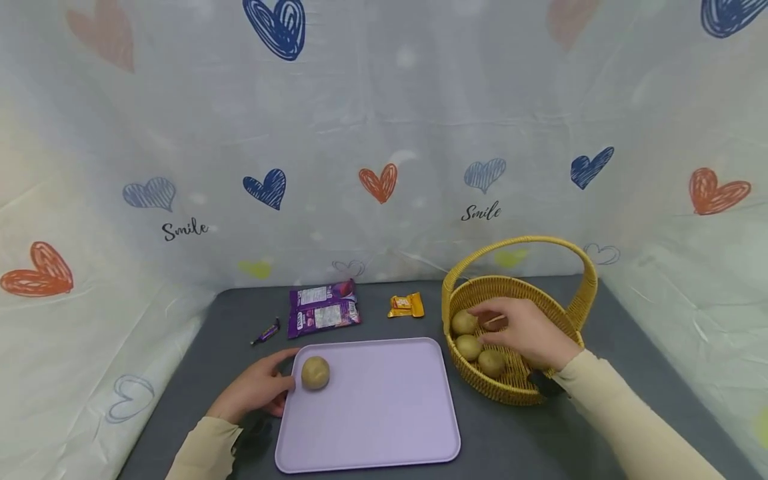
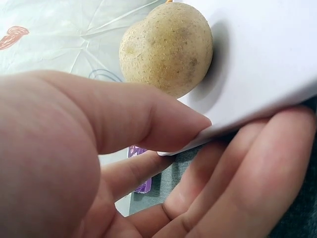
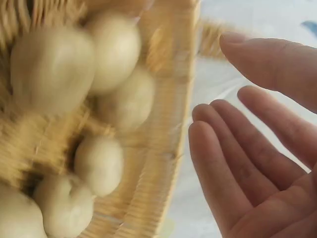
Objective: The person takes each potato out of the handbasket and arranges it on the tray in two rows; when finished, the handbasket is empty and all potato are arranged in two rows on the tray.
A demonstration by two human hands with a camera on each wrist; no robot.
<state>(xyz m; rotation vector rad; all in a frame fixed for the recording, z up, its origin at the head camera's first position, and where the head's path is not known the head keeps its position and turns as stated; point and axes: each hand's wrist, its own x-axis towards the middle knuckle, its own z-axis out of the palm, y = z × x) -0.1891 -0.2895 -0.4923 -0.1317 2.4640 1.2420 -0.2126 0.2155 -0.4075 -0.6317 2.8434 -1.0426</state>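
My left hand (image 1: 257, 387) holds the left rim of a lilac tray (image 1: 384, 407), thumb on the edge and fingers beneath. One round, tan-skinned potato (image 1: 315, 373) lies on the tray near its upper left corner, and in the left wrist view this potato (image 2: 166, 49) is just beyond the thumb. Over a yellow wicker basket (image 1: 510, 395) on the right is my right hand (image 1: 528, 330), fingers apart and nothing between them. Several potatoes are in the basket, among them a potato (image 1: 492, 363) near the front; the hand hides part of the inside. They look blurred in the right wrist view.
A purple snack packet (image 1: 324, 309) lies behind the tray, with a small purple wrapped candy (image 1: 266, 331) to its left. Farther right is an orange packet (image 1: 406, 305). The basket's tall handle (image 1: 521, 240) arches over it. A heart-print curtain (image 1: 384, 133) stands behind the table.
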